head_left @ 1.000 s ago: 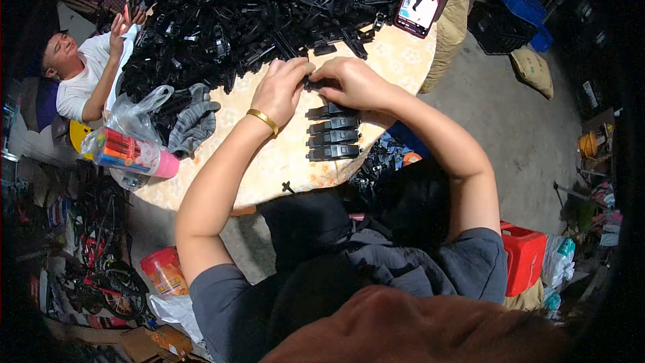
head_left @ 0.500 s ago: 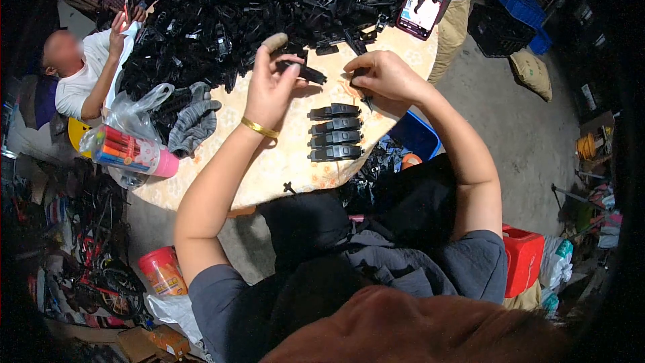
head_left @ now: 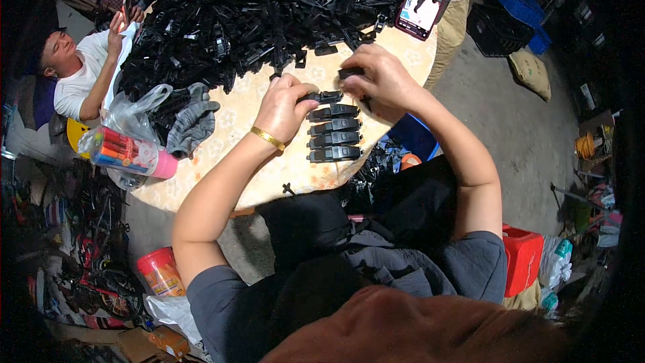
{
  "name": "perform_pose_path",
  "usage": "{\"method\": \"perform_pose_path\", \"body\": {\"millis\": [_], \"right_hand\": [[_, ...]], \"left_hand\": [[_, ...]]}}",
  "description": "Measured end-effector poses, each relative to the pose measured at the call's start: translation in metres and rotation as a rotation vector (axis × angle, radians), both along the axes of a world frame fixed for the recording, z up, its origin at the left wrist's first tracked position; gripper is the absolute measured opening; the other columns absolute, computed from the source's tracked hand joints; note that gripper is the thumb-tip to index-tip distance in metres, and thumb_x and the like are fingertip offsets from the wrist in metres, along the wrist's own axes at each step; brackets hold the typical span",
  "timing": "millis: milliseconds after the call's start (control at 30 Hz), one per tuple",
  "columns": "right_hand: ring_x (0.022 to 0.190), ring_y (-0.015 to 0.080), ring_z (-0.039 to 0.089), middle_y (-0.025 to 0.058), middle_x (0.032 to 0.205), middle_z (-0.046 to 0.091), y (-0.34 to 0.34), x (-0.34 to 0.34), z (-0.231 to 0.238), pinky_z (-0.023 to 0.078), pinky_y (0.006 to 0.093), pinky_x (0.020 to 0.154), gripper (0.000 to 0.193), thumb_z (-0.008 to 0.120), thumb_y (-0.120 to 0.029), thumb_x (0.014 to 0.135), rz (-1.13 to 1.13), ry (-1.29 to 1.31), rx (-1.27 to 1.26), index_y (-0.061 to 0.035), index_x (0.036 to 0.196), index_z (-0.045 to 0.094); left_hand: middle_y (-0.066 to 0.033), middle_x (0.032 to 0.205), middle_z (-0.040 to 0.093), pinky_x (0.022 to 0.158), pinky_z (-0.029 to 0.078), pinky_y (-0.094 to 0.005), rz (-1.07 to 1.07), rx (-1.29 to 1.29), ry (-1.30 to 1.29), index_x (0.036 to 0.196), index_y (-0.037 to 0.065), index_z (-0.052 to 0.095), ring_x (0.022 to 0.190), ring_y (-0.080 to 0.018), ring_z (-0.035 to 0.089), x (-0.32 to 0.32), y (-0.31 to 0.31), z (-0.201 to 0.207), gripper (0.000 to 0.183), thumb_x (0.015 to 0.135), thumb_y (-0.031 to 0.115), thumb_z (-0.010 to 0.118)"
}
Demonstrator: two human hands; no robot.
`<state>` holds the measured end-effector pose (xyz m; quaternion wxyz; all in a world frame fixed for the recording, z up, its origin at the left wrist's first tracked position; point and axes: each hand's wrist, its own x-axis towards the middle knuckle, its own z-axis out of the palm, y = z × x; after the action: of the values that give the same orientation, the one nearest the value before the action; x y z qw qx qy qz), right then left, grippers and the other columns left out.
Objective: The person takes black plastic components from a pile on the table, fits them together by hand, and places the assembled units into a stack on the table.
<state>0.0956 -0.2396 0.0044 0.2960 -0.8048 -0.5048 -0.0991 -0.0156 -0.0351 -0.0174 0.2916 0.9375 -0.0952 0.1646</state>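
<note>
My left hand [head_left: 282, 106] pinches one end of a black plastic clip [head_left: 328, 97], holding it low at the far end of a column of matching clips [head_left: 335, 139]. Several of those lie side by side on the patterned tablecloth [head_left: 255, 178]. Just to the right, my right hand [head_left: 386, 79] is closed on a small black plastic part [head_left: 349, 72]; the fingers cover much of it. Beyond both hands spreads a large heap of black plastic parts [head_left: 262, 13], with a few loose pieces at its near edge.
A phone [head_left: 422, 3] stands at the far right of the table. At the left are a grey glove [head_left: 193, 121] and a pen container [head_left: 131, 151]. Another person [head_left: 84, 67] sits at the left, holding a phone. A blue bin [head_left: 416, 136] sits below the table's right edge.
My left hand has come down toward me and brought its clip to the column's far end. My right hand has shifted slightly, still holding a small part. The other person's head has tilted up.
</note>
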Motion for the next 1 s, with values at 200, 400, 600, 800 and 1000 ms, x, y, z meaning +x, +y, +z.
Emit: {"method": "perform_pose_path", "body": {"millis": [200, 400, 600, 800, 1000], "right_hand": [[0.082, 0.0277, 0.056, 0.0098, 0.084, 0.062, 0.018, -0.012, -0.010, 0.045, 0.0357, 0.074, 0.026, 0.073, -0.012, 0.068, 0.167, 0.048, 0.037, -0.0041, 0.093, 0.068], [0.085, 0.0291, 0.056, 0.0107, 0.079, 0.060, 0.011, -0.015, 0.005, 0.046, 0.0381, 0.075, 0.025, 0.073, -0.018, 0.067, 0.042, 0.009, -0.162, -0.0052, 0.088, 0.069], [0.081, 0.0302, 0.057, 0.0117, 0.077, 0.059, 0.018, -0.004, -0.006, 0.045, 0.0389, 0.073, 0.024, 0.072, -0.017, 0.068, 0.271, 0.078, -0.047, -0.0043, 0.087, 0.069], [0.079, 0.0296, 0.058, 0.0110, 0.078, 0.061, 0.018, -0.002, -0.011, 0.045, 0.0386, 0.073, 0.021, 0.071, -0.019, 0.071, 0.280, 0.123, -0.051, -0.0048, 0.087, 0.069], [0.089, 0.0299, 0.055, 0.0121, 0.096, 0.062, 0.030, 0.023, -0.021, 0.045, 0.0375, 0.079, 0.026, 0.062, -0.024, 0.081, 0.155, -0.062, 0.121, -0.0040, 0.097, 0.066]], "left_hand": [[-0.0116, 0.081, 0.059, 0.068, 0.048, -0.0311, 0.076, -0.088, 0.055, 0.093, 0.002, 0.067, 0.072, -0.0231, 0.060, 0.000, 0.005, 0.000, 0.023, 0.072, 0.009, 0.071], [-0.0120, 0.075, 0.059, 0.068, 0.047, -0.0365, 0.039, -0.120, 0.071, 0.079, 0.003, 0.068, 0.074, -0.0292, 0.057, 0.002, 0.009, 0.004, 0.017, 0.066, 0.012, 0.073], [-0.0118, 0.073, 0.058, 0.069, 0.045, -0.0368, 0.014, -0.088, 0.025, 0.077, 0.002, 0.067, 0.075, -0.0285, 0.057, 0.006, 0.005, 0.000, 0.014, 0.067, 0.011, 0.071], [-0.0078, 0.072, 0.057, 0.062, 0.046, -0.0311, -0.079, -0.095, 0.064, 0.079, 0.000, 0.067, 0.068, -0.0200, 0.056, 0.007, 0.002, 0.005, 0.015, 0.068, 0.007, 0.073], [-0.0178, 0.114, 0.049, 0.088, 0.041, -0.0396, 0.086, 0.167, -0.294, 0.100, 0.010, 0.065, 0.098, -0.0330, 0.047, 0.023, 0.015, 0.017, 0.028, 0.075, 0.022, 0.070]]}}
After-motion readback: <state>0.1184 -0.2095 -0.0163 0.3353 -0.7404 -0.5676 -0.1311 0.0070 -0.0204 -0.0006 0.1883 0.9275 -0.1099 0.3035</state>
